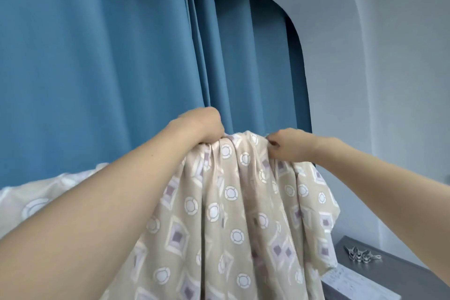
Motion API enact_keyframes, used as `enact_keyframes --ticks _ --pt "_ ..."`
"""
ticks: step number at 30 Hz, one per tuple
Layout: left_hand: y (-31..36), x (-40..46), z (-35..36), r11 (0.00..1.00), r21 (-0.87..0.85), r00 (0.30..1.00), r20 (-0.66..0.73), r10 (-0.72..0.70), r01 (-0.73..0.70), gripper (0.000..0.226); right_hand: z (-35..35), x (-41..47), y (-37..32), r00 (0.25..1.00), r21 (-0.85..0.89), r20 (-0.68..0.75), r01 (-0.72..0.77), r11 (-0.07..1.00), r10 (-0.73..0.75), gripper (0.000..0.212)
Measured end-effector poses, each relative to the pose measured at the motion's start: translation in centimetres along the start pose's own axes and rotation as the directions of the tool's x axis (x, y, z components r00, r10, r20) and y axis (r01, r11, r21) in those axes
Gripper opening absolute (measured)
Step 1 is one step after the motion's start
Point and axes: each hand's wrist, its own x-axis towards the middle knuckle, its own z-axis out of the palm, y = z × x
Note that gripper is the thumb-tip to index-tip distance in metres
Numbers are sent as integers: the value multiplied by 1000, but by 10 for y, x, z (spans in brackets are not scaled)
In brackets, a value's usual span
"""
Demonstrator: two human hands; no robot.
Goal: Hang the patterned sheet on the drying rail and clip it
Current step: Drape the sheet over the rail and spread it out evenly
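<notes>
Both your hands, left (207,124) and right (287,145), pinch the bunched sheet (233,202); the rail seems hidden, so spread it evenly before fetching clips (360,256).

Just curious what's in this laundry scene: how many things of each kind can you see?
Hands: 2, left hand, right hand
Patterned sheet: 1
Blue curtain: 1
Grey table: 1
Pile of metal clips: 1
Paper: 1
Total: 7

I see the patterned sheet (233,214), beige with white rings and mauve-centred squares, bunched at its top edge and hanging down in long folds before the blue curtain. Metal clips (362,256) lie clustered low right, well apart.
</notes>
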Motion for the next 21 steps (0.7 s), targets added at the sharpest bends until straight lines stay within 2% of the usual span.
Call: enact_keyframes --ticks 3,5,6,7,8,9,10,11,12,13,14,16,18,19,21 --pt "11 -28 4 990 -60 991 -33 128 -130 31 14 -10 -13 969 -291 -241 -121 949 50 22" --pt "18 -49 6 990 21 989 -30 143 -143 44 13 -24 -30 941 -324 -330 -184 928 71 14" --pt "19 -56 7 986 101 989 -50 142 -136 51 12 -31 -38 946 -288 -303 -204 936 113 9" --pt "18 -61 10 975 184 987 -76 141 -125 58 12 -37 -44 966 -220 -200 -206 954 163 9" --pt "16 -65 13 963 252 987 -101 128 -99 60 11 -41 -48 977 -126 -6 -213 969 214 14" --pt "12 -67 17 949 307 985 -130 116 -71 58 8 -45 -52 941 18 241 -247 969 236 20" --pt "9 -70 22 937 345 978 -173 119 -53 51 7 -46 -54 864 182 457 -324 928 212 24" --pt "7 -72 26 932 358 962 -231 145 -54 41 7 -47 -55 780 328 609 -412 850 143 24" --pt "4 -75 30 932 356 941 -285 181 -72 30 8 -47 -55 737 438 673 -467 768 64 26" --pt "3 -77 33 933 348 922 -325 212 -92 23 11 -47 -55 738 507 675 -476 719 13 30" --pt "1 -79 35 936 335 909 -351 227 -105 20 15 -47 -56 767 524 641 -452 722 15 34" --pt "-3 -81 33 945 304 900 -369 233 -120 19 24 -46 -58 843 418 527 -364 832 103 42" --pt "-7 -82 29 959 253 906 -363 216 -128 22 28 -45 -57 875 333 453 -342 879 169 45" --pt "-8 -83 27 968 217 913 -354 201 -129 24 24 -45 -53 878 371 442 -366 853 185 40" --pt "-12 -85 23 980 164 928 -333 166 -117 21 0 -41 -41 885 542 397 -440 716 243 25"
